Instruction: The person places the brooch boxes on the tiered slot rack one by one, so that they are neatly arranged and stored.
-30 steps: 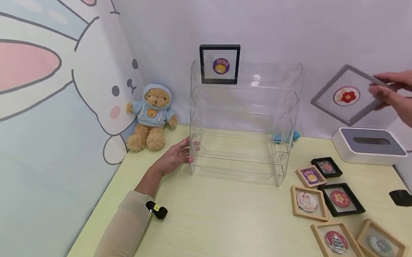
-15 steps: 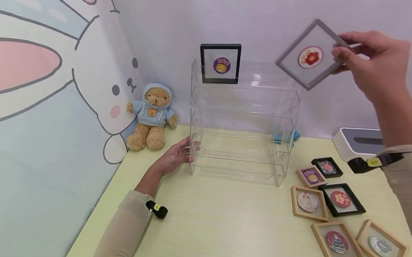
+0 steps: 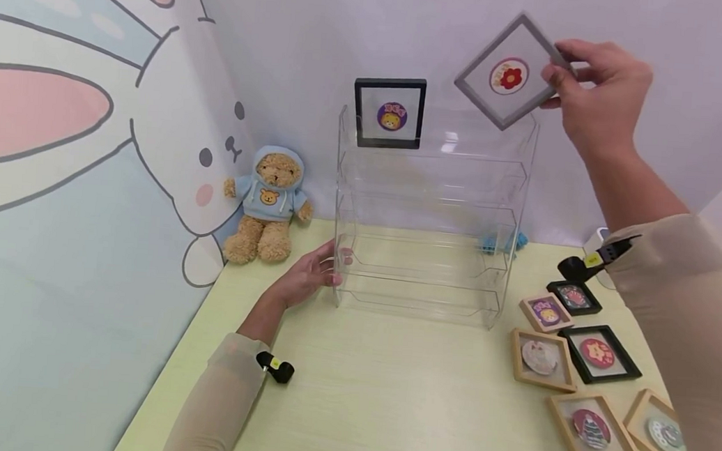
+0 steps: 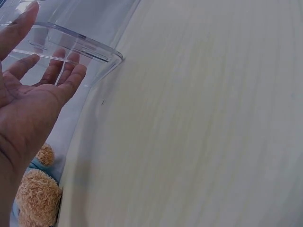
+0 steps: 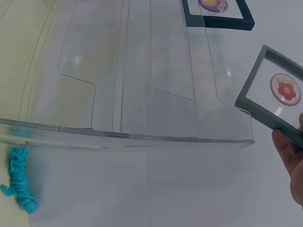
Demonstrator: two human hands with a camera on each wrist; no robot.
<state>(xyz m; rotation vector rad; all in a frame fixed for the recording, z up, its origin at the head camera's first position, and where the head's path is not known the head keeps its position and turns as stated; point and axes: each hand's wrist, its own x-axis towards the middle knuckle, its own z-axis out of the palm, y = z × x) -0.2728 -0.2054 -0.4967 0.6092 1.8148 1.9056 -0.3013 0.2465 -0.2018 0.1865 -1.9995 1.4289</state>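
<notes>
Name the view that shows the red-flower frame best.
The head view: nearly all the grey frame shows, the right hand covering a bit. The right wrist view crops it; the left wrist's lacks it.

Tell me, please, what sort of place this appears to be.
It looks like a child's room or a playful display corner, though I can't be sure: a big cartoon rabbit decorates the backdrop, and a teddy bear sits beside a clear tiered rack.

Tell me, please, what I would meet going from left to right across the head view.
Rabbit mural, teddy bear in a blue hoodie, left hand, upright black frame, grey frame, right hand.
</notes>
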